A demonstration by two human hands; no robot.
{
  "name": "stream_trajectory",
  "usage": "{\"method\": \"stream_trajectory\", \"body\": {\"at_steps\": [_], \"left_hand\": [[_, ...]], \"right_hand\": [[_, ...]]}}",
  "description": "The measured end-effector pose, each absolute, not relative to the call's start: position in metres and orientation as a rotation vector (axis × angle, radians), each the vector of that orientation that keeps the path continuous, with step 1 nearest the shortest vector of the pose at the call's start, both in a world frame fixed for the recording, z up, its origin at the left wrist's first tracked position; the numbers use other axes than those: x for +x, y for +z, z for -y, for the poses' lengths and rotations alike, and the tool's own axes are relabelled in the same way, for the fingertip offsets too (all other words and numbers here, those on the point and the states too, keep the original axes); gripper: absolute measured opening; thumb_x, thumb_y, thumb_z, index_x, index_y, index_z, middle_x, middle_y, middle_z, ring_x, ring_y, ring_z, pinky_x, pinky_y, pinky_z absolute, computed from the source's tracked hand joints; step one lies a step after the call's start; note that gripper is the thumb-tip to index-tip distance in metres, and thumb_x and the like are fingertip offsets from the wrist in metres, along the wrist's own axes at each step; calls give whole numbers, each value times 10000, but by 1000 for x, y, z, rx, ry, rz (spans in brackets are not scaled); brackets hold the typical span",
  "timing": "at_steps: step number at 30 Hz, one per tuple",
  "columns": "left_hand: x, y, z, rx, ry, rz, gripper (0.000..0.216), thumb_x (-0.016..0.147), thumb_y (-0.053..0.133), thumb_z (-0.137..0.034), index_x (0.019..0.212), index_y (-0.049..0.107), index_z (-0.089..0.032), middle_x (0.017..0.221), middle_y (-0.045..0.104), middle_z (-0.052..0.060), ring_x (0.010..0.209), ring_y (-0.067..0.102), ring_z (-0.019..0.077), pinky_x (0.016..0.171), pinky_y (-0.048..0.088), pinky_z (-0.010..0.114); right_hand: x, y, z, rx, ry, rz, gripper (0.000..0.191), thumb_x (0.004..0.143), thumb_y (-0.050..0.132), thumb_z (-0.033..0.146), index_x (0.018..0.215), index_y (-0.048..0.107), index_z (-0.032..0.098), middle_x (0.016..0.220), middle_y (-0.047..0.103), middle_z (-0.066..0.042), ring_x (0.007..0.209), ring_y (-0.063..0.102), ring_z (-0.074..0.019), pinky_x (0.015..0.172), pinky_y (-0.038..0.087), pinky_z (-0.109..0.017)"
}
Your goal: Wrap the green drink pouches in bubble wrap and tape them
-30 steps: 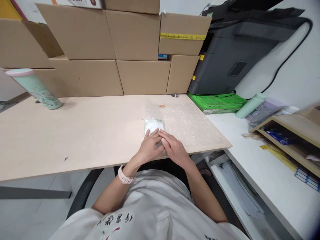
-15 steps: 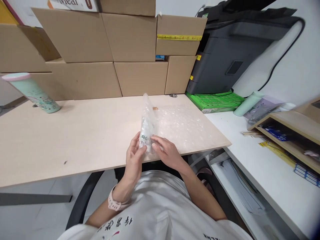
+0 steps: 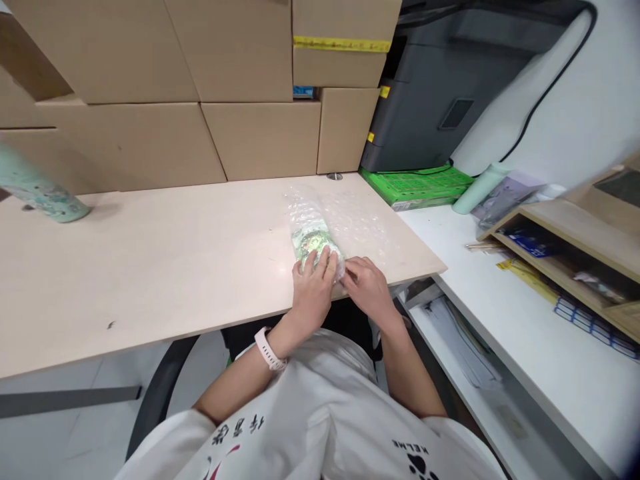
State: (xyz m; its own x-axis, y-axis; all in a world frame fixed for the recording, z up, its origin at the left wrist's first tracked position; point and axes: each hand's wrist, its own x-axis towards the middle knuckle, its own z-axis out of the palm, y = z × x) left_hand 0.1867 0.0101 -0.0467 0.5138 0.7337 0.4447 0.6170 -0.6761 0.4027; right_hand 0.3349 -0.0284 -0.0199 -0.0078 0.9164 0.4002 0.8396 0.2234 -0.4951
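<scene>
A green and white packet (image 3: pixel 315 239) lies on the desk near its front edge, covered by clear bubble wrap (image 3: pixel 357 223). My left hand (image 3: pixel 314 287) rests on top of the packet with its fingers spread over the wrap. Beside it, my right hand (image 3: pixel 369 287) pinches the near right edge of the bubble wrap, fingers closed. The rest of the wrap spreads out flat to the right and behind. What exactly the packet is cannot be made out through the film.
Cardboard boxes (image 3: pixel 260 137) are stacked along the back of the desk (image 3: pixel 175 267). A pale green tumbler (image 3: pixel 43 187) stands at the left. At the right are a dark grey printer (image 3: pixel 420 107), a green box (image 3: pixel 415 187) and a wooden shelf unit (image 3: pixel 575 233).
The packet has gone from being held up on edge to lying flat. My left hand moved right, onto its top; my right hand shifted to the wrap's edge. The view tilted down.
</scene>
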Motion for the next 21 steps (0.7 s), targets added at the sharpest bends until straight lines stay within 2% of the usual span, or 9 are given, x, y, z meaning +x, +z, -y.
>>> {"method": "stream_trajectory", "body": {"at_steps": [3, 6, 11, 15, 19, 21], "left_hand": [[194, -39, -8, 2634, 747, -1201, 572, 953, 365, -85, 1506, 432, -216, 1592, 420, 136, 1449, 389, 394, 1094, 323, 643], [197, -32, -8, 2662, 672, -1206, 546, 953, 370, -92, 1481, 466, -190, 1572, 439, 166, 1426, 407, 415, 1059, 331, 667], [196, -25, -12, 2634, 678, -1214, 492, 954, 495, -187, 1446, 509, -189, 1546, 485, 140, 1342, 460, 427, 996, 377, 642], [192, -22, -15, 2592, 726, -1232, 460, 935, 579, -277, 1393, 564, -232, 1523, 526, 87, 1259, 495, 413, 946, 415, 595], [187, -18, -19, 2637, 703, -1199, 415, 927, 577, -249, 1341, 605, -248, 1513, 539, 83, 1265, 493, 401, 952, 423, 588], [184, -18, -21, 2644, 677, -1152, 385, 918, 580, -213, 1295, 634, -269, 1490, 562, 80, 1284, 499, 384, 1000, 410, 596]], "right_hand": [[344, -24, 35, -1648, 50, 1757, 206, 953, 475, 211, 875, 665, 226, 938, 720, -74, 896, 617, -242, 834, 483, -380], [349, -28, 37, -1623, 24, 1637, 235, 985, 455, 268, 1035, 681, 222, 1036, 732, -89, 986, 633, -260, 904, 491, -414], [349, -36, 30, -1669, 35, 1647, 322, 1007, 409, 293, 1184, 647, 169, 1094, 724, -124, 1030, 625, -293, 950, 484, -461], [342, -36, 33, -1682, 125, 1624, 414, 1033, 358, 329, 1365, 541, 164, 1122, 714, -117, 1066, 629, -286, 949, 496, -453], [333, -34, 41, -1657, 121, 1656, 452, 1053, 327, 361, 1440, 486, 191, 1165, 698, -113, 1068, 628, -268, 965, 491, -446], [330, -34, 44, -1639, 77, 1686, 449, 1055, 343, 380, 1423, 522, 196, 1171, 685, -121, 1052, 628, -260, 956, 497, -433]]}}
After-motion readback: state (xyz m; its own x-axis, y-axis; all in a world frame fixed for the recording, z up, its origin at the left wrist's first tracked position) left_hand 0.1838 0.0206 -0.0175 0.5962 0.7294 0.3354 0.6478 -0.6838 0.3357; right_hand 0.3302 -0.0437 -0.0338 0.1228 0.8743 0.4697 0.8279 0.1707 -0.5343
